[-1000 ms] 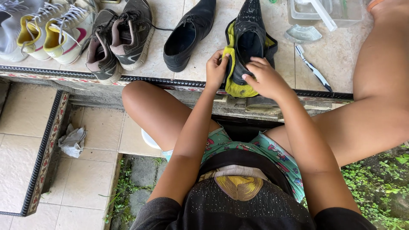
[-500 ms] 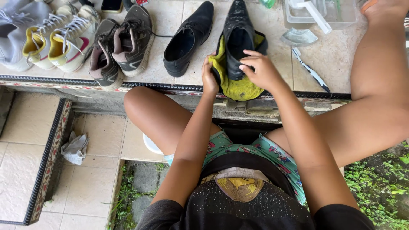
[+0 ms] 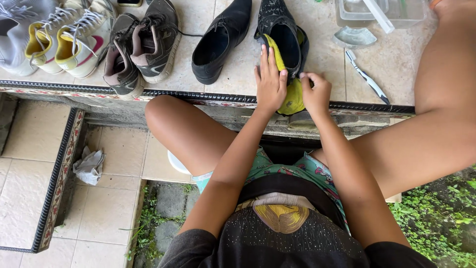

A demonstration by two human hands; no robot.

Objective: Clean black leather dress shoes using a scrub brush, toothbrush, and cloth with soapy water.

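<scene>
A black leather shoe (image 3: 278,31) lies on the tiled ledge (image 3: 238,84) with a yellow cloth (image 3: 292,97) wrapped around its heel. My left hand (image 3: 270,79) lies flat with fingers spread on the shoe's left side and the cloth. My right hand (image 3: 316,92) pinches the yellow cloth at the heel end near the ledge's edge. The matching black shoe (image 3: 218,39) rests just to the left, apart from both hands.
Brown sneakers (image 3: 141,47), yellow-lined white sneakers (image 3: 69,42) and a grey shoe (image 3: 17,34) line the ledge at left. A toothbrush (image 3: 367,77) and a clear plastic tub (image 3: 382,12) sit at right. A crumpled rag (image 3: 89,166) lies on the lower tiles.
The view has shifted closer. My left hand moved from the ledge edge up onto the shoe's side, and my right hand came down from the shoe's opening to the cloth at the heel.
</scene>
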